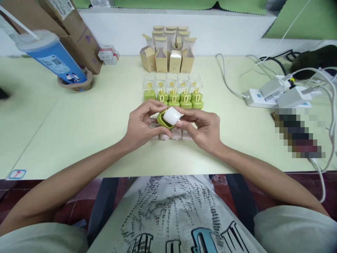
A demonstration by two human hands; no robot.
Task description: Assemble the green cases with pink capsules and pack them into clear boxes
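Both hands meet over the middle of the pale table. My left hand pinches a small green case by its side. My right hand holds the white insert that sits in the green case, thumb and fingers closed on it. Just beyond the hands stand rows of green cases with clear lids. Under the hands lie several pale pink pieces, partly hidden.
Several open tan cartons stand at the back centre. A blue cup with a straw and cardboard boxes are at the back left. A white power strip with chargers and cables lies at the right.
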